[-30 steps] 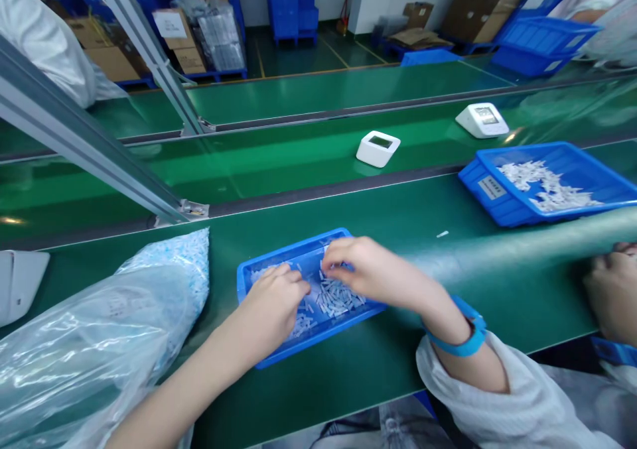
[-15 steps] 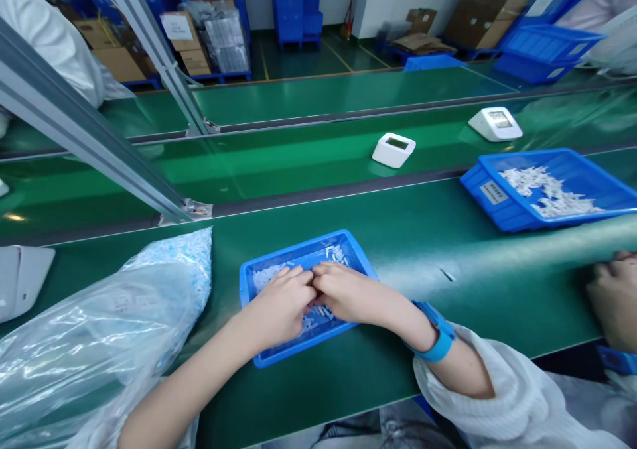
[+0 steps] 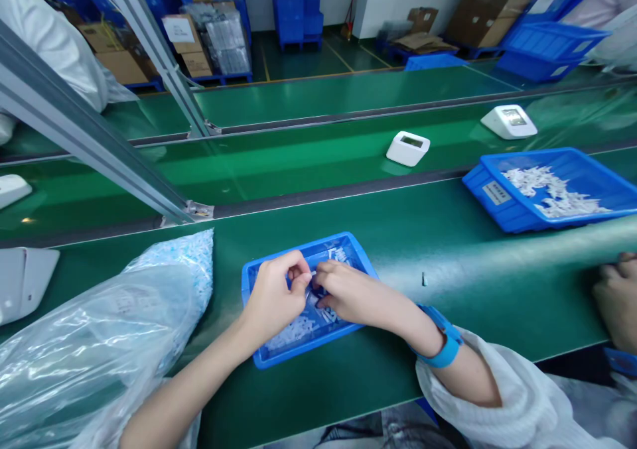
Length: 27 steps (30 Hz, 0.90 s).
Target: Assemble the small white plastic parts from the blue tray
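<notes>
Over a small blue tray [image 3: 303, 353], my left hand [image 3: 279, 290] pinches a small white plastic piece [image 3: 313, 274] between thumb and fingertips. Inside the same tray my right hand [image 3: 348, 293], with a blue wristband [image 3: 445, 346] on its wrist, reaches down with bent fingers. Its thumb is apart from the fingers, and I see nothing held between them. Loose small white pieces [image 3: 340, 255] lie by the tray's far right corner. Thin, translucent whitish pieces [image 3: 296, 329] are spread in the near left part. My hands partly hide the tray's contents.
At left lies a clear plastic bag [image 3: 164, 290] of pale blue-white bits. A larger blue bin [image 3: 502, 220] holds white parts. White devices [image 3: 408, 149] stand on the green conveyor [image 3: 298, 157] behind. Another person's hand [image 3: 620, 296] is at far right. A small dark strip [image 3: 424, 278] lies on the table.
My hands, together at the fingertips before, have come slightly apart. The left has turned, showing the white piece in its pinch. White devices moved right on the conveyor; the dark strip shifted left and turned.
</notes>
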Available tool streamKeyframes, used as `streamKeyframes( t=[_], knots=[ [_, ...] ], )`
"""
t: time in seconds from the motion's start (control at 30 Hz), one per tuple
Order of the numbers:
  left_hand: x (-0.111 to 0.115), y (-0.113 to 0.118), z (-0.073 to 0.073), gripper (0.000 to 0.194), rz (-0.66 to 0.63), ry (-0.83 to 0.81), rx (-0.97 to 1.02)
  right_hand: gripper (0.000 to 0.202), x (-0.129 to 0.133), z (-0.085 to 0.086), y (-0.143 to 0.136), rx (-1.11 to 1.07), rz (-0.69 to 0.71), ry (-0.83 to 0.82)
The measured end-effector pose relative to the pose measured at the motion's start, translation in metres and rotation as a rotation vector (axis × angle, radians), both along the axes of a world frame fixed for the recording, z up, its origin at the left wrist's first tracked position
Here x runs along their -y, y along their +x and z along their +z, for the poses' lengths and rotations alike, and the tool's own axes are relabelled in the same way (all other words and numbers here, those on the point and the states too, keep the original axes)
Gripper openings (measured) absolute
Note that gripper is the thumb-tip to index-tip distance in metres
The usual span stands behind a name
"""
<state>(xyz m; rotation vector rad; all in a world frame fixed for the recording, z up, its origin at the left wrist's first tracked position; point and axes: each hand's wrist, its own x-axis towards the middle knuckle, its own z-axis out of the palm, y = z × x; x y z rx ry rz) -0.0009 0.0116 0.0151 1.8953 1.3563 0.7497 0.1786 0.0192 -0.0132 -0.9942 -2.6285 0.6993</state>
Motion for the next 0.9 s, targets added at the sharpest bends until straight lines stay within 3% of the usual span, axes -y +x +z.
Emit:
streamKeyframes(
  t=[0.17,0.4,0.53,0.73,0.9],
  knots=[
    [-0.005,0.000,-0.011,0.010,0.095,-0.059,0.213,0.023,0.001,-0.004,0.000,-0.007,-0.018,-0.029],
    [-0.010,-0.002,-0.011,0.010,0.076,-0.105,0.197,0.014,-0.006,0.023,-0.008,-0.312,-0.266,-0.097],
    [-0.009,-0.001,-0.010,0.012,0.033,-0.129,0.171,0.013,-0.005,0.027,-0.009,-0.385,-0.239,0.000],
    [-0.009,0.001,-0.009,0.010,0.036,-0.153,0.264,0.018,-0.002,0.023,-0.010,-0.401,-0.194,0.001],
    [-0.003,0.002,-0.006,0.012,-0.070,-0.149,0.227,0.022,-0.002,0.025,-0.009,-0.464,-0.216,0.018]
  ],
)
